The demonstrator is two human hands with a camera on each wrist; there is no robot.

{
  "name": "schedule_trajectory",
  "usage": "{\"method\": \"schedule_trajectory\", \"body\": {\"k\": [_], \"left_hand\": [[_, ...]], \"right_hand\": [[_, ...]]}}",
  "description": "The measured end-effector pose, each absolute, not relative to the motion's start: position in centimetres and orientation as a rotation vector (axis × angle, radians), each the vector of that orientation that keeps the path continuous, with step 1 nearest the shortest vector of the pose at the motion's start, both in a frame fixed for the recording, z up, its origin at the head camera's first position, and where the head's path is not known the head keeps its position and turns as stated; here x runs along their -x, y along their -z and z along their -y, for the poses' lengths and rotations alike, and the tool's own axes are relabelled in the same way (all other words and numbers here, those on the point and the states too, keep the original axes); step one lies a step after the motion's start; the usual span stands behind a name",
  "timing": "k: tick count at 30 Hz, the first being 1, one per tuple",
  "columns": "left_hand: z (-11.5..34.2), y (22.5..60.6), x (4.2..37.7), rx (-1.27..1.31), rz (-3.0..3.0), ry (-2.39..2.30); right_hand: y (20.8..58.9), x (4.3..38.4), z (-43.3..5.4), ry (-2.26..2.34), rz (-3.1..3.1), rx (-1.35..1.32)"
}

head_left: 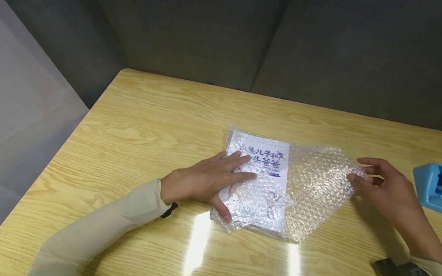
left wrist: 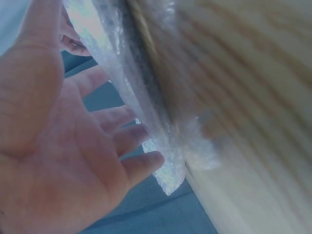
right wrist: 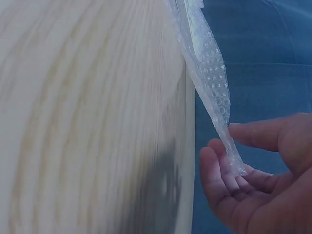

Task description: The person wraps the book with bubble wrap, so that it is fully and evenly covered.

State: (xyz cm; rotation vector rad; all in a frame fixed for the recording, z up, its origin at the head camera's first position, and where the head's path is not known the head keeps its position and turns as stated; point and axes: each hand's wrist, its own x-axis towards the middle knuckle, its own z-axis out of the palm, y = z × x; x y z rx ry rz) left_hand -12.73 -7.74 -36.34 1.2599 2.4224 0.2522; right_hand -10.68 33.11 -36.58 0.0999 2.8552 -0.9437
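A white book (head_left: 258,183) with blue lettering lies on the table, wrapped in clear bubble wrap (head_left: 313,191). My left hand (head_left: 214,176) rests spread on the wrapped book's left side, its fingers (left wrist: 141,165) straight against the film in the left wrist view. On the right, the loose end of the wrap narrows to a point. My right hand (head_left: 388,188) pinches that end between thumb and fingers. In the right wrist view the pinched bubble wrap (right wrist: 214,92) is raised off the tabletop.
A blue tape dispenser (head_left: 435,187) with a roll in it stands at the right, just beyond my right hand. The wooden table (head_left: 149,120) ends at a rounded back edge before a dark grey partition (head_left: 197,29). A light panel (head_left: 16,141) flanks the left side.
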Motion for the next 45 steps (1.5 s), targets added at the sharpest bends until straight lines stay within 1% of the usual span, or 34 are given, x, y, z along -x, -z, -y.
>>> {"method": "schedule_trajectory", "body": {"k": [8,12,15,19,23,29,32,37,41,45], "left_hand": [[7.7,36.3,12.7,-1.27,-2.425,-0.239],[7.7,36.3,12.6,-1.273,-2.434,-0.236],[7.8,36.2,12.6,-1.273,-2.438,-0.242],[7.8,36.2,12.6,-1.271,-2.436,-0.252],[7.8,36.3,12.6,-1.266,-2.431,-0.257],[7.8,36.3,12.7,-1.255,-2.425,-0.259],[7.8,36.1,12.7,-1.252,-2.427,-0.252],[7.9,36.0,12.7,-1.243,-2.417,-0.282],[7.9,36.1,12.7,-1.248,-2.418,-0.29],[7.9,36.2,12.6,-1.257,-2.42,-0.285]], "right_hand": [[36.9,10.6,-33.5,1.065,-2.731,-0.141],[37.1,10.5,-33.7,1.336,-2.578,-0.186],[37.2,10.6,-33.8,1.651,-2.347,-0.251],[37.3,10.6,-33.9,1.904,-2.032,-0.338],[37.5,10.3,-33.9,1.933,-1.97,-0.323],[37.8,9.0,-32.6,1.927,-2.174,-0.233],[37.7,8.4,-31.5,1.823,-2.351,-0.224],[37.4,7.4,-29.8,1.506,-2.663,-0.143],[37.3,6.9,-29.1,1.506,-2.725,-0.071],[37.2,6.6,-28.1,1.565,-2.773,0.078]]}}
